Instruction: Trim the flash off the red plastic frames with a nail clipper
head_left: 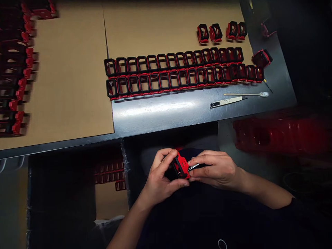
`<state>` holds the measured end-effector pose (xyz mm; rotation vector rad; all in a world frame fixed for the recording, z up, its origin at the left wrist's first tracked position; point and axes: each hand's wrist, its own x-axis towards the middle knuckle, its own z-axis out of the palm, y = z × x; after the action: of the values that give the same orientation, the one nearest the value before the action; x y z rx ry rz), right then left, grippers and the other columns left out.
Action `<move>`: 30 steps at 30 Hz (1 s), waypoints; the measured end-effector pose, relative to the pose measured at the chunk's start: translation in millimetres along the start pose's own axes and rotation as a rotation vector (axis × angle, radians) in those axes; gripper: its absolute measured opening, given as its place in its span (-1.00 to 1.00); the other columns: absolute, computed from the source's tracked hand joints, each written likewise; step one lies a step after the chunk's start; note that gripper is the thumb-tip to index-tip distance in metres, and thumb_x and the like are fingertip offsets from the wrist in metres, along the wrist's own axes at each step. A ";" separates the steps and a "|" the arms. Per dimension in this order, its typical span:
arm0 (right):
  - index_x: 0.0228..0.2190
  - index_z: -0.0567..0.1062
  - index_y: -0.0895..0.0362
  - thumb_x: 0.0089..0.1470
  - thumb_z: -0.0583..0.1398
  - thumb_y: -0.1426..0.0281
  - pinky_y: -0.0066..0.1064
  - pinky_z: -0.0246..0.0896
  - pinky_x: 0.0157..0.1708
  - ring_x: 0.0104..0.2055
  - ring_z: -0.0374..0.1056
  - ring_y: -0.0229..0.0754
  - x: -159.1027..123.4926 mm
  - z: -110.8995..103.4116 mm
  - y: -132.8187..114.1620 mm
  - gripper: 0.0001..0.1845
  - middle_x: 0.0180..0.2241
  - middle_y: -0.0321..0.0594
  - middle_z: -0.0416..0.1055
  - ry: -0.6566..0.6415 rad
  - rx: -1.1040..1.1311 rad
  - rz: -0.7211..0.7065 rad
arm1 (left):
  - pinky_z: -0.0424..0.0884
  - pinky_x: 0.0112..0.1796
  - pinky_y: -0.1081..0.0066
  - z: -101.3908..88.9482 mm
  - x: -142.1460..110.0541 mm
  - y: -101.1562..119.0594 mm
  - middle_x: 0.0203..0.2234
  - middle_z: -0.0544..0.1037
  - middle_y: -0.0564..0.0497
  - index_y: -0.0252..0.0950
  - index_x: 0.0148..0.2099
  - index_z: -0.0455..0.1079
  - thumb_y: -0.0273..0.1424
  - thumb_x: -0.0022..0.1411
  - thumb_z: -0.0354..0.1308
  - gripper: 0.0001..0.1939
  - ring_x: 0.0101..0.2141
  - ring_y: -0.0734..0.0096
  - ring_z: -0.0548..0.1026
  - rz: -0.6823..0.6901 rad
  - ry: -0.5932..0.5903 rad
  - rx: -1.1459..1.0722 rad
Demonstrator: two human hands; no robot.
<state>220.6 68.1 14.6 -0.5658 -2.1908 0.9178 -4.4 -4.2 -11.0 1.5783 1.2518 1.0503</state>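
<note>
My left hand (160,174) is closed around a small red and black plastic frame part (181,166), held over my lap below the table edge. My right hand (216,169) is pinched on a thin silvery metal tool (194,167), whose tip touches the part's right side. On the table above, two long rows of the same red and black frames (181,71) stand side by side, partly on brown cardboard (67,79) and partly on the grey tabletop (166,112).
Several loose frames (220,32) stand behind the rows, and one lies tilted at the right end (261,57). A white blade marked A55 (227,101) and a swab stick (246,94) lie near the table's front. More frames line the left edge (15,69). A red bin (282,135) sits at right.
</note>
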 end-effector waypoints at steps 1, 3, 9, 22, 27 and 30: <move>-0.26 0.60 0.15 0.27 0.29 0.39 -0.45 0.49 -0.21 -0.22 0.49 -0.26 -0.3 0.0 -0.2 -0.91 -0.17 -0.17 0.57 -0.011 -0.003 -0.001 | 0.62 -0.16 0.23 0.0 -0.2 0.4 0.01 0.33 -0.17 0.02 0.41 0.15 -0.09 0.15 0.37 -0.16 -0.04 0.16 0.48 -0.005 -0.002 -0.001; -0.25 0.59 0.16 0.27 0.28 0.40 -0.44 0.49 -0.21 -0.23 0.48 -0.26 -0.8 0.3 -0.6 -0.91 -0.18 -0.18 0.57 -0.024 -0.010 -0.012 | 0.63 -0.19 0.27 -0.3 -0.3 1.7 0.01 0.34 -0.15 0.04 0.40 0.16 -0.10 0.15 0.38 -0.17 -0.05 0.18 0.48 -0.024 0.003 0.004; -0.21 0.57 0.22 0.27 0.27 0.47 -0.34 0.51 -0.06 -0.20 0.47 -0.21 0.5 -0.6 -2.3 -0.93 -0.20 -0.17 0.56 -0.046 -0.029 -0.067 | 0.63 -0.25 0.36 -1.6 -0.5 6.9 0.01 0.37 -0.10 0.10 0.36 0.21 -0.06 0.11 0.39 -0.19 -0.06 0.23 0.49 -0.083 0.015 0.007; -0.29 0.53 0.13 0.19 0.35 0.39 -0.38 0.37 -0.23 -0.24 0.52 -0.23 37.1 -3.8 20.0 -0.89 -0.25 -0.20 0.60 0.286 -0.243 0.008 | 0.60 -0.05 0.33 4.7 -3.1 5.3 0.15 0.30 -0.06 0.01 0.23 0.25 -0.38 0.17 0.42 -0.35 -0.07 0.34 0.60 -0.134 0.209 -0.531; -0.38 0.55 0.13 0.18 0.35 0.28 -0.29 0.31 -0.15 -0.20 0.47 -0.12 63.8 -0.2 89.3 -0.81 -0.26 -0.22 0.59 0.376 -0.418 0.166 | 0.55 0.09 0.15 4.4 -8.6 2.8 0.18 0.34 -0.04 0.00 0.21 0.29 -0.30 0.13 0.45 -0.36 0.06 0.19 0.55 -0.137 0.282 -0.634; -0.38 0.56 0.14 0.16 0.35 0.30 -0.27 0.28 -0.12 -0.18 0.44 -0.08 71.0 5.8 117.4 -0.83 -0.23 -0.22 0.58 0.323 -0.510 0.221 | 0.54 0.11 0.15 6.1 -9.7 0.2 0.20 0.36 -0.04 -0.01 0.20 0.31 -0.30 0.12 0.46 -0.36 0.10 0.17 0.53 -0.131 0.298 -0.648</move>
<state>183.4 185.7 -45.7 -1.1306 -2.0825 0.3253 0.0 -14.5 -13.7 0.8586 1.0339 1.4575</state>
